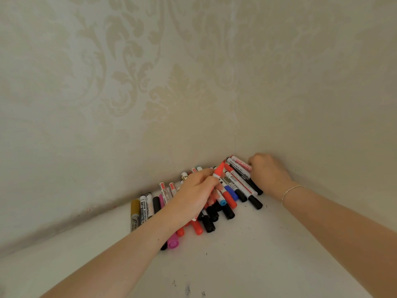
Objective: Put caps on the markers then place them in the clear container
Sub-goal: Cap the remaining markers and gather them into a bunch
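- Two bare forearms reach in from the lower edge over a white table [247, 261] marked with small dark specks.
- A thin bracelet [290, 191] circles the right wrist.
- A heap of markers [217, 209] lies on the table, pushed into the corner where two walls meet; black, red, blue and pink caps point toward the viewer.
- At the heap's left edge, a gold marker [134, 215] lies beside a whiteboard marker [143, 209].
- The left hand [193, 196] rests on the middle of the heap, fingers curled, pinching a red marker [218, 171] that tilts up and away from the pile.
- The right hand [267, 173] sits at the far right end of the heap, close to the corner, its fingers curled round the ends of several white-barrelled markers.
- Behind stands cream wallpaper [129, 82] with a pale damask pattern.
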`<state>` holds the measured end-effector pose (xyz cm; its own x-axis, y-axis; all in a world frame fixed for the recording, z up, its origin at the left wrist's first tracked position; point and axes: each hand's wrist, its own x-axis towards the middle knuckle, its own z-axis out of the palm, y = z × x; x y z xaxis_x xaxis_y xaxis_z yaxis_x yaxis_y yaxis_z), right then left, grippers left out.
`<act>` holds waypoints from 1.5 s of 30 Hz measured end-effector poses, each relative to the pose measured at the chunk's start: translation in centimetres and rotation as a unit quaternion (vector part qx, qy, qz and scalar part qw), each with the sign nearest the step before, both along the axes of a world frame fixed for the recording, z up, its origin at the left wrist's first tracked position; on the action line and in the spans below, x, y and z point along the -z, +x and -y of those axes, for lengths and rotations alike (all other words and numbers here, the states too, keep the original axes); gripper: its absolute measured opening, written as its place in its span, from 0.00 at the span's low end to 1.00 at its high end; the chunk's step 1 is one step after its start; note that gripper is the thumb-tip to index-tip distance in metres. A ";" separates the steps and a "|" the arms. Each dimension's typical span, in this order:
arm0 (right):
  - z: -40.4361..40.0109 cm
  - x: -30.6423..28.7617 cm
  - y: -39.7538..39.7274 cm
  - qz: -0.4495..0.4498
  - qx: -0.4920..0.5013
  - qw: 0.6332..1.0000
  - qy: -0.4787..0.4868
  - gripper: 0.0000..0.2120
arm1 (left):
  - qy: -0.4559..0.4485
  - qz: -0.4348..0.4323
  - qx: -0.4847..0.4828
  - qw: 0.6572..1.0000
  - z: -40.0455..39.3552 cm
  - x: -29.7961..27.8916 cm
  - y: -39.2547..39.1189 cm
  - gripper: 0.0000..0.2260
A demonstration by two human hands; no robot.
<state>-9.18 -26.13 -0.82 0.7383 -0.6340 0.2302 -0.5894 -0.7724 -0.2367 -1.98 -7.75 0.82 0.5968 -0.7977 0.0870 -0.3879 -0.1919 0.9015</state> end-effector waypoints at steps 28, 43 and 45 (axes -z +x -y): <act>-15.4 -8.4 -14.0 0.358 0.028 0.915 0.185 0.15 | -0.164 -0.074 -0.081 0.980 -4.1 -3.1 -13.9 0.14; -20.6 -6.8 -28.7 0.271 0.041 0.957 0.097 0.17 | -0.123 -0.155 0.041 0.979 -8.2 -1.5 -26.2 0.12; -20.5 -6.3 -30.6 0.285 0.067 0.951 0.097 0.17 | -0.113 -0.164 0.064 0.978 -8.3 -1.3 -27.4 0.11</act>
<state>-39.80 -5.60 5.51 0.4386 -0.7853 0.4369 -0.4132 -0.6080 -0.6780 -29.40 0.55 2.07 0.5188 -0.8500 0.0910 -0.0796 0.0579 0.9951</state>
